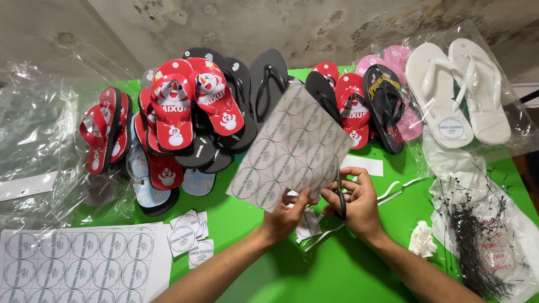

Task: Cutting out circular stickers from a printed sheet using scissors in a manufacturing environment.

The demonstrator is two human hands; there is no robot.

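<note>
Left hand (286, 216) pinches one label sheet (295, 148); right hand (356, 202) grips one pair of scissors (340, 197), blades mostly hidden. Three cut labels (190, 238) lower left.

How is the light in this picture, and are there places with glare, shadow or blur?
Head view: bright, even light; glare on the clear plastic bags at the left; soft shadows under the left hand and the right hand on the green table; the sticker sheet they hold looks sharp; straight edges bend slightly near the frame borders.
</note>
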